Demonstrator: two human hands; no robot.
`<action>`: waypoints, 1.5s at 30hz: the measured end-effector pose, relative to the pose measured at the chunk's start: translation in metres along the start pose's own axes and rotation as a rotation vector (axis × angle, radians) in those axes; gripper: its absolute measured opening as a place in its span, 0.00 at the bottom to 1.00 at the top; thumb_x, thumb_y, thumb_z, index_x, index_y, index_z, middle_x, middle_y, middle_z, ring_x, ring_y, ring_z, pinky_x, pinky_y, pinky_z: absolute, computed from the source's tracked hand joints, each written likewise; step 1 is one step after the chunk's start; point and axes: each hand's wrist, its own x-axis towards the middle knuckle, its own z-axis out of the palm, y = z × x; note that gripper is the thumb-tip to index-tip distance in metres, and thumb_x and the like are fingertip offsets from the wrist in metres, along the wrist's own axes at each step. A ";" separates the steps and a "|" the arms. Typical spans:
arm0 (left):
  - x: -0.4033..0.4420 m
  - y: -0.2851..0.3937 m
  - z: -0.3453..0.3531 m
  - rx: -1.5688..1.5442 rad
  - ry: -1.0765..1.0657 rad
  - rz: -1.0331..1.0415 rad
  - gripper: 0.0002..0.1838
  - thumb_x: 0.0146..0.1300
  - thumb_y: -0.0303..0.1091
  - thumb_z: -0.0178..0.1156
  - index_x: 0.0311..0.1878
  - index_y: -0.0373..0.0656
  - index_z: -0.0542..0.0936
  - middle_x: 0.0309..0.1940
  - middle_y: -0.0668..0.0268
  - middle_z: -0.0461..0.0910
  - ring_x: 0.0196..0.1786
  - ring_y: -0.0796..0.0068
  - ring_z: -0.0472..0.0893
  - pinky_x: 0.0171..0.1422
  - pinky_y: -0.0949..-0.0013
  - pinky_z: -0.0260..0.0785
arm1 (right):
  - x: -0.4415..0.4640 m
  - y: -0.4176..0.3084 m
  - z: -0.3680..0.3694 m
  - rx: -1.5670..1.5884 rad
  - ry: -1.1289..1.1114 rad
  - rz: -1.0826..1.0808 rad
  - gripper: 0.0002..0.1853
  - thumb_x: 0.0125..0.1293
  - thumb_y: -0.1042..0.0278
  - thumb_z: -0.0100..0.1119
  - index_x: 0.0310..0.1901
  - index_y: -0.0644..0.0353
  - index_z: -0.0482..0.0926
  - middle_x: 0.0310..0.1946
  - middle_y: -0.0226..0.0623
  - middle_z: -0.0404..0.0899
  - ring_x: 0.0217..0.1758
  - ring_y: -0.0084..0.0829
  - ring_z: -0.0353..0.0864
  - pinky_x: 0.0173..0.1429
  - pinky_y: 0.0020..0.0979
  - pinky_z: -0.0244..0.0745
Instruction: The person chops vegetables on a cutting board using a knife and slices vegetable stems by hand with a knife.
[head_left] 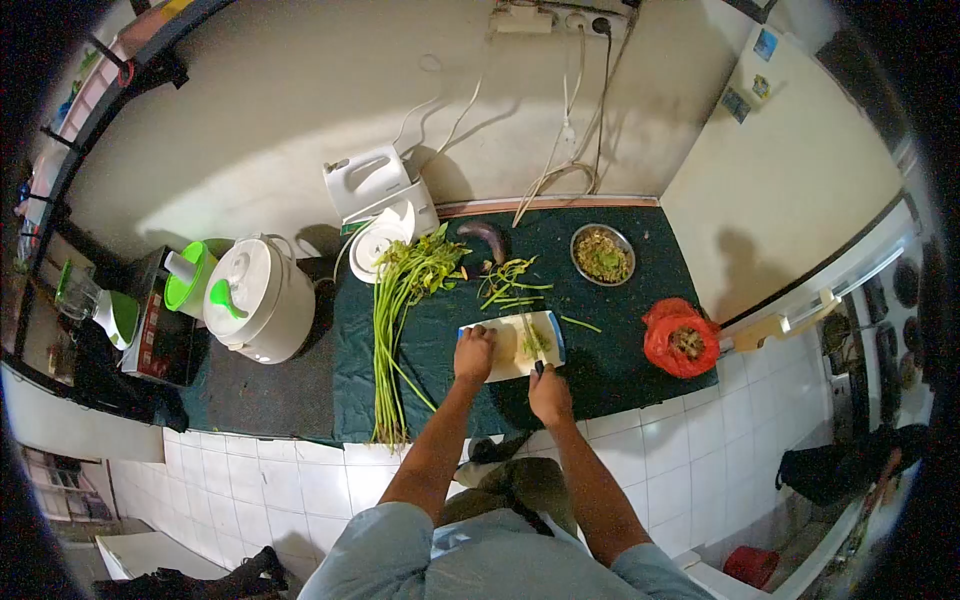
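My right hand (pixel 550 393) is wrapped round the dark handle of a knife (pixel 535 347), whose blade lies over chopped green pieces (pixel 537 345) on a white cutting board (pixel 507 362) with blue ends. At the board's left part rests my left hand (pixel 475 352), its fingers curled; whether anything is under them is too small to tell. Behind the board are cut green stems and leaves (pixel 508 283) and a purple eggplant (pixel 487 238). A long bunch of leafy green stalks (pixel 393 330) lies to the left. A metal bowl (pixel 602 254) of chopped greens stands at the back right.
A red plastic bag (pixel 681 338) sits at the table's right edge. Left of the stalks stand a white rice cooker (pixel 258 300), a green container (pixel 190 278) and a blender (pixel 97 306). A white mixer (pixel 378 188) is by the wall, below hanging cables (pixel 570 150).
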 end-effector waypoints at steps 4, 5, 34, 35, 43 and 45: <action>0.008 0.008 0.014 -0.029 0.050 -0.072 0.14 0.57 0.30 0.56 0.47 0.46 0.79 0.43 0.60 0.76 0.51 0.57 0.74 0.54 0.59 0.70 | -0.010 -0.002 0.008 0.064 -0.010 0.061 0.22 0.70 0.54 0.48 0.49 0.70 0.70 0.33 0.59 0.80 0.38 0.59 0.80 0.43 0.52 0.75; 0.010 0.007 0.016 -0.051 0.003 -0.093 0.13 0.57 0.29 0.55 0.46 0.46 0.80 0.42 0.60 0.77 0.50 0.57 0.75 0.54 0.59 0.71 | -0.014 -0.002 0.010 0.061 -0.011 0.062 0.22 0.70 0.54 0.48 0.49 0.70 0.70 0.33 0.59 0.80 0.38 0.59 0.80 0.43 0.52 0.75; -0.041 0.032 0.012 0.052 -0.178 -0.063 0.21 0.60 0.30 0.48 0.57 0.35 0.71 0.59 0.57 0.67 0.59 0.57 0.69 0.56 0.59 0.67 | 0.010 -0.044 -0.017 -0.062 -0.229 -0.084 0.16 0.63 0.65 0.52 0.41 0.73 0.74 0.38 0.62 0.79 0.43 0.57 0.81 0.47 0.49 0.77; -0.044 0.036 0.007 0.088 -0.137 -0.061 0.22 0.61 0.31 0.48 0.58 0.35 0.70 0.58 0.57 0.67 0.59 0.57 0.69 0.57 0.58 0.67 | 0.004 -0.053 -0.030 -0.114 -0.298 -0.125 0.16 0.64 0.65 0.52 0.41 0.73 0.74 0.39 0.63 0.79 0.44 0.57 0.80 0.47 0.49 0.76; -0.045 0.045 -0.009 0.257 -0.152 -0.024 0.27 0.61 0.34 0.49 0.64 0.38 0.66 0.59 0.57 0.66 0.62 0.60 0.66 0.60 0.54 0.64 | -0.005 -0.011 0.025 -0.016 -0.094 -0.127 0.16 0.72 0.62 0.44 0.44 0.72 0.69 0.35 0.61 0.79 0.40 0.56 0.81 0.43 0.49 0.76; -0.043 0.040 -0.009 0.197 -0.116 -0.007 0.29 0.55 0.33 0.54 0.62 0.37 0.67 0.59 0.57 0.67 0.62 0.57 0.67 0.58 0.56 0.65 | 0.014 -0.012 0.017 0.023 -0.067 -0.043 0.16 0.70 0.63 0.46 0.44 0.72 0.72 0.35 0.58 0.80 0.39 0.56 0.81 0.44 0.48 0.77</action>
